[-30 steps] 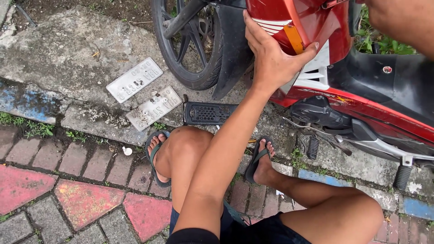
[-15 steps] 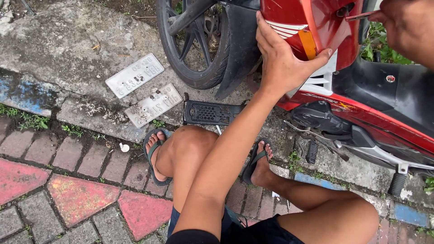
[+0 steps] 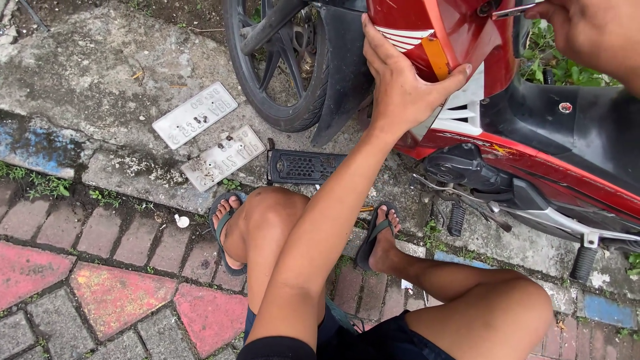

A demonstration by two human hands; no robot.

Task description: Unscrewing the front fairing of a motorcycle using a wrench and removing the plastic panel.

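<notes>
My left hand (image 3: 400, 87) grips the red front panel (image 3: 460, 30) of a motorcycle, fingers spread up its left side and thumb hooked over its right edge beside an orange reflector (image 3: 437, 59). At the top right, my right hand (image 3: 587, 33) holds a thin metal tool (image 3: 510, 11) whose tip points at a hole near the panel's top. I am squatting, with my knees below and both feet in sandals.
The black front wheel (image 3: 280, 73) and mudguard (image 3: 343, 73) stand left of the panel. Two white number plates (image 3: 195, 115) (image 3: 223, 158) and a black plate holder (image 3: 303, 167) lie on the concrete. A foot peg (image 3: 457, 219) sticks out low. Brick paving lies in front.
My right hand has come in from the top right with the metal tool near the panel's top. My left hand stays on the red panel, and the view has shifted slightly.
</notes>
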